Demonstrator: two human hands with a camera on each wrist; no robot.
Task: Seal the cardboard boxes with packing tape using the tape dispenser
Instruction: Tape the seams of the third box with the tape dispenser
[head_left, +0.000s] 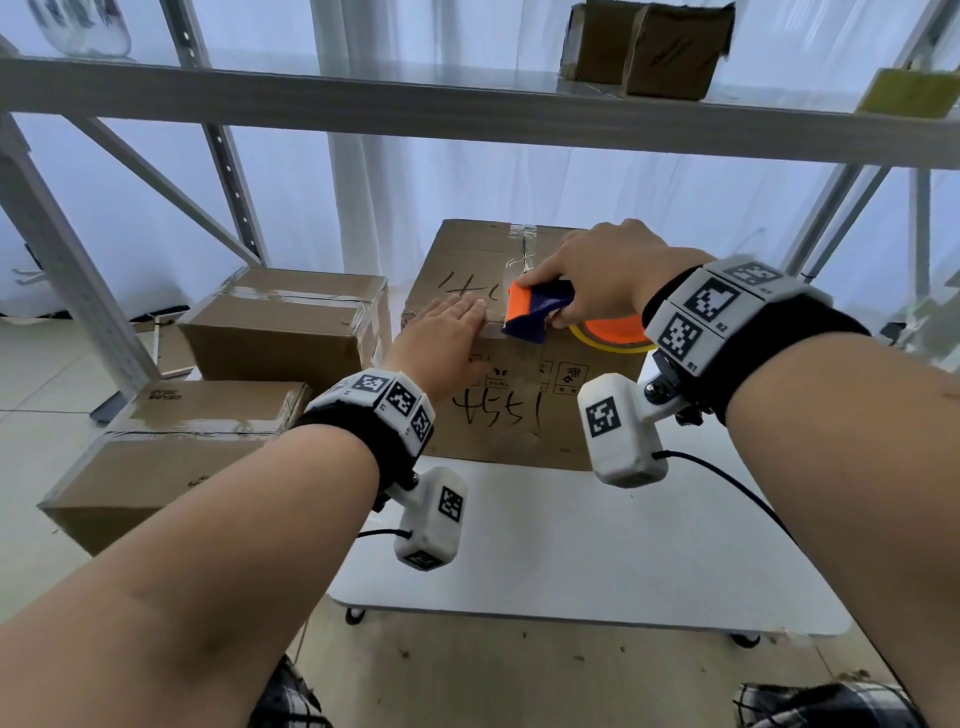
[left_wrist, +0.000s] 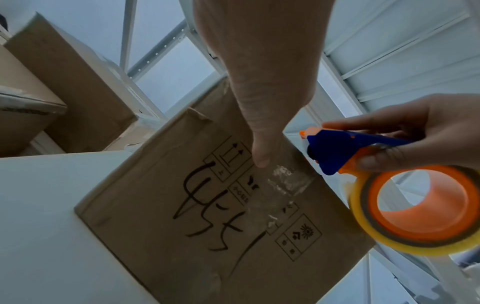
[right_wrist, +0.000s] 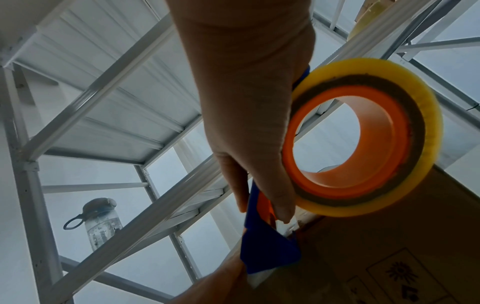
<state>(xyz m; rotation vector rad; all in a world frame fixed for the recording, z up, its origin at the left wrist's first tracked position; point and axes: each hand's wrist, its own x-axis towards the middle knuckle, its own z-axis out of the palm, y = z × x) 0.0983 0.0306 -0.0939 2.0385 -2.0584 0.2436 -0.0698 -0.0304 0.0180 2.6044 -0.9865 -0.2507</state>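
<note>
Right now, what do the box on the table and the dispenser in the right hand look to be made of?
Box: brown corrugated cardboard, matte, by its creased flaps, printed symbols and marker writing.
Tape dispenser: moulded plastic, probably, smooth blue and orange; its cutting edge cannot be told.
Tape roll: glossy yellowish film on an orange core that looks like plastic.
</note>
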